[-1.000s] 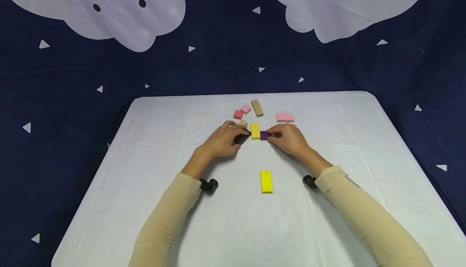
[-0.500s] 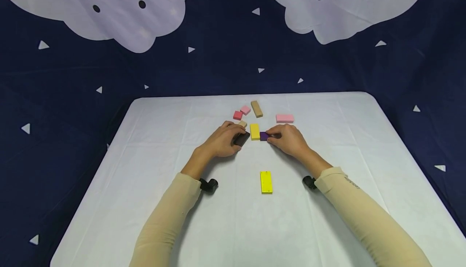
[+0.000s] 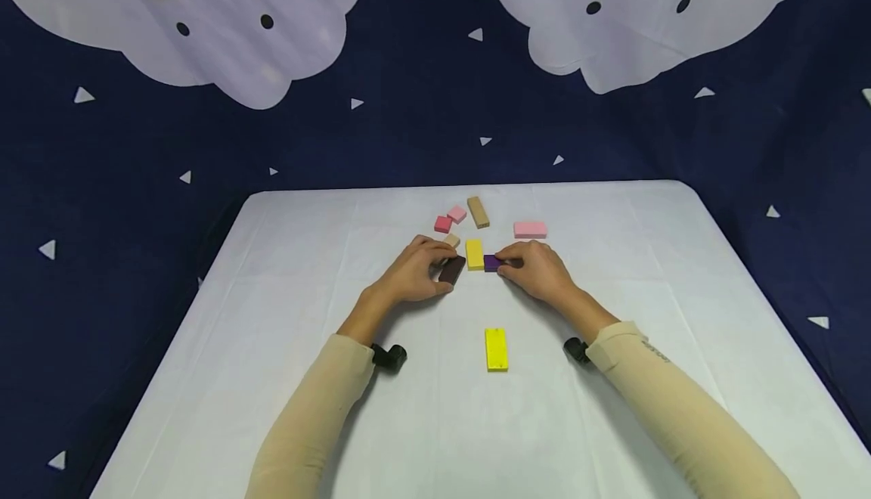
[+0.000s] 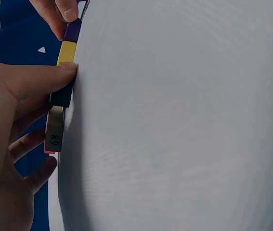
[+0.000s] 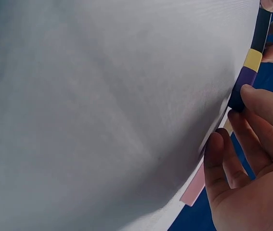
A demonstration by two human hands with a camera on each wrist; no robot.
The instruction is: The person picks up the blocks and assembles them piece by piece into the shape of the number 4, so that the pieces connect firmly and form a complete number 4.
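My left hand [image 3: 411, 272] grips a dark brown block [image 3: 452, 271] between thumb and fingers, its long side slanting on the white tabletop. Just right of it lies a yellow block [image 3: 474, 255], with a narrow gap visible between them in the head view. The thumb and fingers of my right hand [image 3: 540, 272] pinch a small purple block [image 3: 491, 263], which sits against the yellow block's right side. In the right wrist view the purple block [image 5: 242, 89] is partly covered by the thumb. A tan block [image 4: 54, 130] with printed digits shows beyond the left fingers.
Behind the hands lie a red block [image 3: 443, 224], a small pink block [image 3: 457, 214], a long tan block [image 3: 478, 212] and a pink block [image 3: 530, 230]. A bright yellow block [image 3: 496, 349] lies nearer the front of the white table [image 3: 204, 378], between the forearms.
The dark brown block has turned in my left hand's grip, its far end swinging away from the yellow block. My right hand stays on the purple block. The head view has tilted slightly up.
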